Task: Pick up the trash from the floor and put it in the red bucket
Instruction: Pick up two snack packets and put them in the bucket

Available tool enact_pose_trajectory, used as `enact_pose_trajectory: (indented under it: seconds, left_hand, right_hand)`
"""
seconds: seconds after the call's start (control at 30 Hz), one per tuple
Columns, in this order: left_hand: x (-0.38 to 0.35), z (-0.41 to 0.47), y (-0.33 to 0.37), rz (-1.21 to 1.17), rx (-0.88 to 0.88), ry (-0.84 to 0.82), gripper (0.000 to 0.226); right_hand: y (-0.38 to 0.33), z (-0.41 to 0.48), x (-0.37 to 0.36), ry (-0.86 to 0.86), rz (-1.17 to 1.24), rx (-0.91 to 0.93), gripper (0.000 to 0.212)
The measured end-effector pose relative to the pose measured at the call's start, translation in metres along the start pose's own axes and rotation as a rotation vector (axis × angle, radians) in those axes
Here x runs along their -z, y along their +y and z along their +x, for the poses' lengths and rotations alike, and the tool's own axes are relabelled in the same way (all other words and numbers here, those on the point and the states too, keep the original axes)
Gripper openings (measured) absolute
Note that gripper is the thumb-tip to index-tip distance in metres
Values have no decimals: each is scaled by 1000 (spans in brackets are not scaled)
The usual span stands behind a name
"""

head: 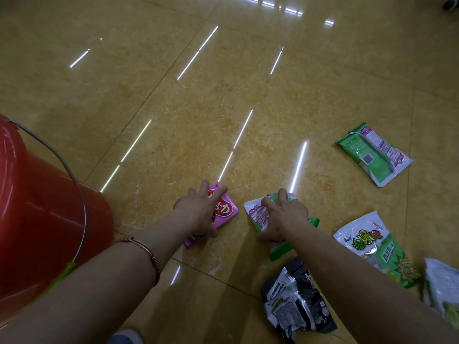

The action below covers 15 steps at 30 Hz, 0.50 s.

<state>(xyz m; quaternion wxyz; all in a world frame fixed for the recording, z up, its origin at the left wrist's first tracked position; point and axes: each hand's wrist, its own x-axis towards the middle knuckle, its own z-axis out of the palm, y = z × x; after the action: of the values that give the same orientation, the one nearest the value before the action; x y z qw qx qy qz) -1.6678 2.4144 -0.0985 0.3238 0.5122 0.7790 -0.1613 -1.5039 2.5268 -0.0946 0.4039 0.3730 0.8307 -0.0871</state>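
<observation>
Low in the frame's centre, the left hand [198, 209] claws its fingers round a pink rectangular snack packet [227, 209] whose long axis runs up-right. The right hand [285, 214] grips a white-and-green plastic wrapper [255, 212]. The red plastic bucket [49, 219] stands at the left edge, nearer the left hand.

Two bare forearms in shot. Behind the left hand [198, 209], at the wrist, a copper-coloured wire bracelet [146, 254], coils wound tight on one side. Right hand [285, 214], bare wrist. Far back, a blurred blue-grey shoe toe [126, 336].
</observation>
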Motion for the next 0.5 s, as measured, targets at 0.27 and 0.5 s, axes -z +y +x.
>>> enact_pose_trajectory:
  seconds: [0.27,0.5]
  left_hand:
    - [0,-1,-1,-5,-3,-13,116]
    - [1,1,-4,2,-13,-3,116]
  right_hand:
    - [1,1,1,-27,-64,-19,94]
    - [4,6,-1,101,-10,-14,84]
